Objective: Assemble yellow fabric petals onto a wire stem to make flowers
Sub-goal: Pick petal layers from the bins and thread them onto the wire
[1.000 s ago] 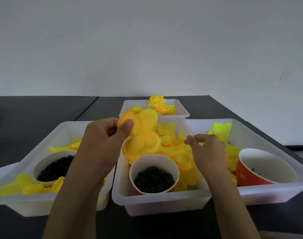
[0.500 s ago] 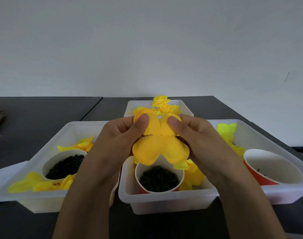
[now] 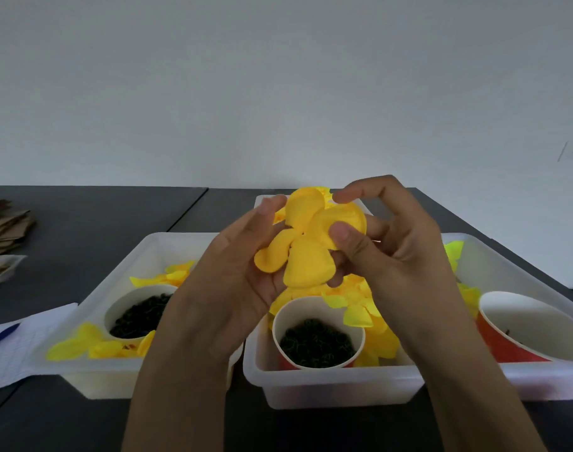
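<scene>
Holding petal cluster point(image 3: 306, 247) mid-air above middle tray point(image 3: 327, 384) near tabletop front edge: left hand point(image 3: 233, 272) cradles it, fingers curled beneath; right hand point(image 3: 393, 243) pinches right petal. Wire stem not visible.

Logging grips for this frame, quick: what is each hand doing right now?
Left hand: holds the yellow petal piece from behind and at its left side.
Right hand: pinches the same petal piece at its right edge, thumb in front.
</scene>
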